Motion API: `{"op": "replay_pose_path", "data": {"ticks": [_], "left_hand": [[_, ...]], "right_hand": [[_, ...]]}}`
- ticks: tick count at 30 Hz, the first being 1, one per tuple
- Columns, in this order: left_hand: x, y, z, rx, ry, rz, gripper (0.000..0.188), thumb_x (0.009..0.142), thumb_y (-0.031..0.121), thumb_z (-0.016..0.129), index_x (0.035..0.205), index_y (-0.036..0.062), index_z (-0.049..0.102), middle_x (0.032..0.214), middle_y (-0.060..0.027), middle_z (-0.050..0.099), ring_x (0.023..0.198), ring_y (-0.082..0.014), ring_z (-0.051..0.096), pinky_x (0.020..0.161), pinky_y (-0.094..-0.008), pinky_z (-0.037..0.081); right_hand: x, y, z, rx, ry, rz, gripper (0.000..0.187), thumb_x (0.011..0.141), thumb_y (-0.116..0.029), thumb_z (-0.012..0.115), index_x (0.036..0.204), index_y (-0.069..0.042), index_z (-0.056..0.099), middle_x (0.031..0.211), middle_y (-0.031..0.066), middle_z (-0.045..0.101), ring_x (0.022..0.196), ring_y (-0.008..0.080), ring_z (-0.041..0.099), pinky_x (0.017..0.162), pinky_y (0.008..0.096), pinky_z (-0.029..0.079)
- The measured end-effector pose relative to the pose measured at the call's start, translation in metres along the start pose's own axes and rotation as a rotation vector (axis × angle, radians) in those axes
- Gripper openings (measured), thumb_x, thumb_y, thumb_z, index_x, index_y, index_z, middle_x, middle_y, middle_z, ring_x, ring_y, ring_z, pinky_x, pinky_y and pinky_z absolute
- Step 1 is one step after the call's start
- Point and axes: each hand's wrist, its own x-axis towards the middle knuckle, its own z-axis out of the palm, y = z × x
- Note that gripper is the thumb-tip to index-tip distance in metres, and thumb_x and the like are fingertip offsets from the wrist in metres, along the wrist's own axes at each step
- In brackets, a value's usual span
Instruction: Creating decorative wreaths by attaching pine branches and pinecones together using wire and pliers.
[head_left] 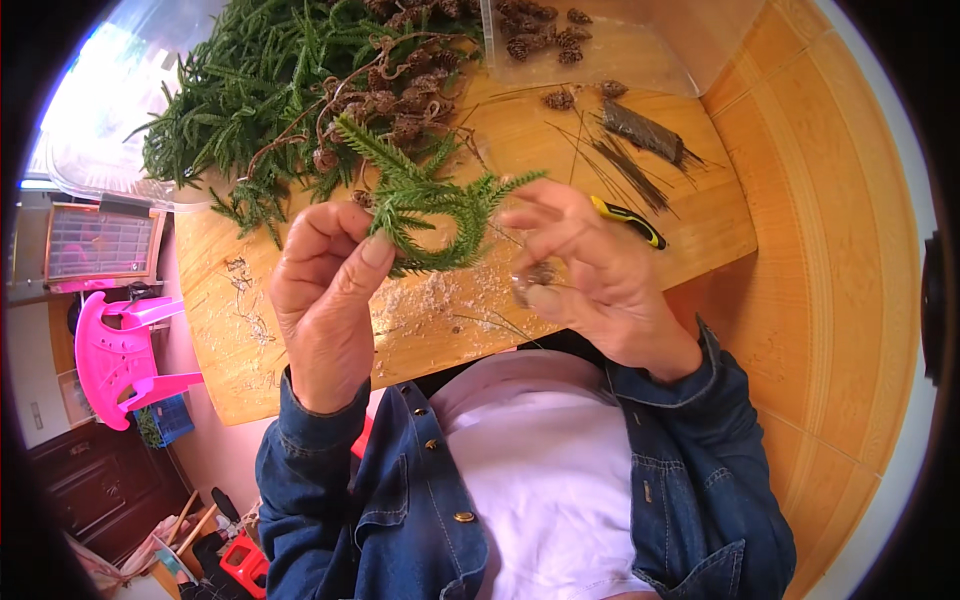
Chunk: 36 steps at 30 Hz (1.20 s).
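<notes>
Green sprig ring (466, 224) is held up above the wooden table (225, 350), between the two hands, its loop open and leafy ends sticking out at the top. At far left, beyond the table, stands a pink plastic seat (97, 368); next, on the table, a heap of green sprigs (250, 100), with brown cones (408, 98) along its right side. Left hand (330, 285): narrow pinch, thumb and fingers closed on the ring's left side. That pinch appears to be the main hold — should it slacken, the loop could spring open, as no fastening can be made out. Pale crumbs (430, 300) lie below. Right hand (605, 280): fingers curled, a small brown piece (535, 278), cone-like but blurred, held between thumb and fingers; contact with the ring's right tip cannot be determined. A hard squeeze could crush the piece; a loose one could drop it among the crumbs. Farther right lie a yellow-and-black tool (632, 222), thin dark wires (632, 175) and a dark bundle (640, 132). The wires lie loose and crossing — a brushing sleeve (705, 415) could scatter them.
</notes>
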Motion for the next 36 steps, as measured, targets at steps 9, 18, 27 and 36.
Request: {"op": "replay_pose_path", "data": {"ticks": [9, 18, 27, 36], "left_hand": [[-0.005, -0.011, 0.004, 0.046, -0.063, -0.06, 0.042, 0.085, 0.012, 0.063, 0.123, -0.0007, 0.048, 0.105, -0.0044, 0.057, 0.094, -0.0121, 0.054, 0.087, -0.0249, 0.041], [0.023, 0.006, 0.001, 0.294, -0.27, -0.02, 0.051, 0.08, 0.024, 0.069, 0.122, 0.0002, 0.054, 0.103, -0.0044, 0.059, 0.094, -0.0123, 0.053, 0.082, -0.0255, 0.042], [0.024, 0.007, -0.001, 0.549, -0.658, -0.131, 0.017, 0.085, 0.005, 0.064, 0.101, -0.0018, 0.065, 0.093, -0.0031, 0.06, 0.089, -0.0118, 0.054, 0.077, -0.0254, 0.042], [0.009, -0.012, 0.0, 0.322, -0.463, -0.136, 0.015, 0.087, 0.007, 0.063, 0.096, -0.0049, 0.062, 0.089, -0.0037, 0.061, 0.081, -0.0111, 0.055, 0.077, -0.0229, 0.042]], "right_hand": [[0.012, 0.003, 0.003, -0.052, 0.019, -0.052, 0.021, 0.087, -0.005, 0.064, 0.105, 0.001, 0.054, 0.108, 0.0106, 0.051, 0.101, 0.0197, 0.049, 0.089, 0.0306, 0.039], [0.016, -0.009, -0.018, -0.176, -0.201, -0.064, 0.02, 0.086, -0.008, 0.066, 0.102, -0.001, 0.055, 0.101, 0.0097, 0.055, 0.094, 0.0214, 0.053, 0.087, 0.0301, 0.041], [0.018, -0.005, -0.023, -0.098, -0.16, -0.02, 0.018, 0.088, -0.009, 0.064, 0.101, 0.001, 0.056, 0.103, 0.0095, 0.055, 0.1, 0.0201, 0.054, 0.088, 0.0308, 0.042], [0.017, -0.002, -0.019, 0.087, -0.002, 0.084, 0.024, 0.091, -0.007, 0.061, 0.111, 0.003, 0.054, 0.108, 0.0098, 0.056, 0.103, 0.0172, 0.055, 0.093, 0.0309, 0.042]]}}
